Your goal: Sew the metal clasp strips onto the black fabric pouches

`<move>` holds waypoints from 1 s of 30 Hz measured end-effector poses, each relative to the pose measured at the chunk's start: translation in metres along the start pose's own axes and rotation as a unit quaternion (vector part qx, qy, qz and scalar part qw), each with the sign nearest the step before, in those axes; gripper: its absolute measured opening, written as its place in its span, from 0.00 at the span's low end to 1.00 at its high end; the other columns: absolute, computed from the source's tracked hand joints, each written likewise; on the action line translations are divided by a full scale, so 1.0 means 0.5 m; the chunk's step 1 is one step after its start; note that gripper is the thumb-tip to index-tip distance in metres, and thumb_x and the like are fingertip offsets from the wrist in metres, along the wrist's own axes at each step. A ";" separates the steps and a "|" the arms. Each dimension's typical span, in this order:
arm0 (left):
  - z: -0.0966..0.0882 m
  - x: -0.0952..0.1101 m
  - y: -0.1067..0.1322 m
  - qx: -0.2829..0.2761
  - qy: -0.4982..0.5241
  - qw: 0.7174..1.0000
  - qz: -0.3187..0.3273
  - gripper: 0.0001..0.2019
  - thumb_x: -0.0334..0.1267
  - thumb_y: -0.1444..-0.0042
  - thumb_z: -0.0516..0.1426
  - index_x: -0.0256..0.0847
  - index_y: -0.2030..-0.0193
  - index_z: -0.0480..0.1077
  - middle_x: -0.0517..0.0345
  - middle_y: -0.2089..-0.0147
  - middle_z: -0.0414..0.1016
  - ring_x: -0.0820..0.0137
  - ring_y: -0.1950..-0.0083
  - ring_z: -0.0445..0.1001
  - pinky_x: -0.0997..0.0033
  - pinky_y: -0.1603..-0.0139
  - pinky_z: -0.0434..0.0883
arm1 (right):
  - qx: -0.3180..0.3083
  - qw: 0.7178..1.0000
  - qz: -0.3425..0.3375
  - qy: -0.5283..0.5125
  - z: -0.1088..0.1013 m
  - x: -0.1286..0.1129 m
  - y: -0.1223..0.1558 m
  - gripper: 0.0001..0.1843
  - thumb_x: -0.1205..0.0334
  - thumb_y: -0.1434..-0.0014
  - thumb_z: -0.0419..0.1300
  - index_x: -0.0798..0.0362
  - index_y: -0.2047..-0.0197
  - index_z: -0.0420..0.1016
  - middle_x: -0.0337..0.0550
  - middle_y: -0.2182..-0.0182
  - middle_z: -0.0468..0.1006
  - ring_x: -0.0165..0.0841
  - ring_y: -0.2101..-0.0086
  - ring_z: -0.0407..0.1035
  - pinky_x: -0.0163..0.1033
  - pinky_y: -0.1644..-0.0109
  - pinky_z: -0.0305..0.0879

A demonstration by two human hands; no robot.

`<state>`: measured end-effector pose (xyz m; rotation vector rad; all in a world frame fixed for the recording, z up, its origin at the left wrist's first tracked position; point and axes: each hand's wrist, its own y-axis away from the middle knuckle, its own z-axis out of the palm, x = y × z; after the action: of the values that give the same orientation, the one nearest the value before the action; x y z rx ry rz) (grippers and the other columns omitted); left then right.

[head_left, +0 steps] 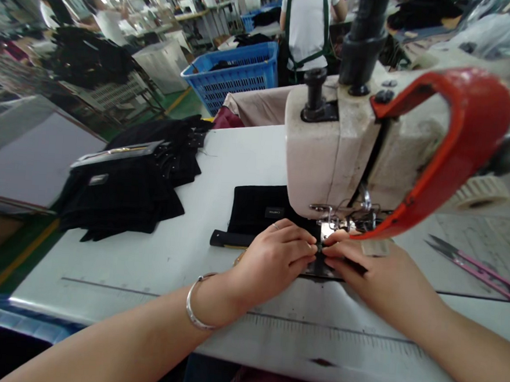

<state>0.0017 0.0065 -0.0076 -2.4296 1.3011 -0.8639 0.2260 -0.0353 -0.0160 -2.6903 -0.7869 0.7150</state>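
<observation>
My left hand (276, 256) and my right hand (367, 271) meet fingertip to fingertip just in front of the needle of a cream sewing machine (341, 144). Both pinch a black fabric piece (257, 211) that lies flat under the machine head. The fabric carries a small label and a narrow black strip at its near left edge. A silver bangle sits on my left wrist. A red curved guard (459, 141) arches over the machine and hides part of the needle area.
A pile of black fabric pieces (128, 188) lies at the left of the white table (145, 265). Pink thread snips (477, 267) rest at the right. Behind stand a blue crate (237, 73) and a person in a white shirt (308, 26).
</observation>
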 end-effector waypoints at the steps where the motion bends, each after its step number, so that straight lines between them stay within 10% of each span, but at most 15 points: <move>1: 0.001 -0.001 0.000 0.004 0.005 1.000 -0.002 0.05 0.32 0.35 0.60 0.41 0.58 0.79 0.57 0.56 0.84 0.69 0.53 0.81 0.65 0.46 0.78 | -0.006 1.000 0.017 -0.006 0.000 -0.001 -0.002 0.06 0.64 0.33 0.59 0.50 0.57 0.79 0.44 0.59 0.83 0.41 0.58 0.77 0.47 0.57 0.74; 30: -0.014 -0.015 -0.018 -0.040 -0.018 0.999 0.024 0.07 0.30 0.33 0.57 0.38 0.55 0.79 0.55 0.51 0.83 0.68 0.48 0.79 0.63 0.43 0.75 | 0.001 0.998 -0.011 0.055 -0.012 0.007 -0.023 0.10 0.66 0.35 0.58 0.48 0.59 0.82 0.43 0.61 0.84 0.41 0.60 0.77 0.46 0.59 0.73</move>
<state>0.0002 0.0183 -0.0006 -2.4503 1.4014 -0.7670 0.2269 -0.0245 -0.0083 -2.6884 -0.7876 0.5563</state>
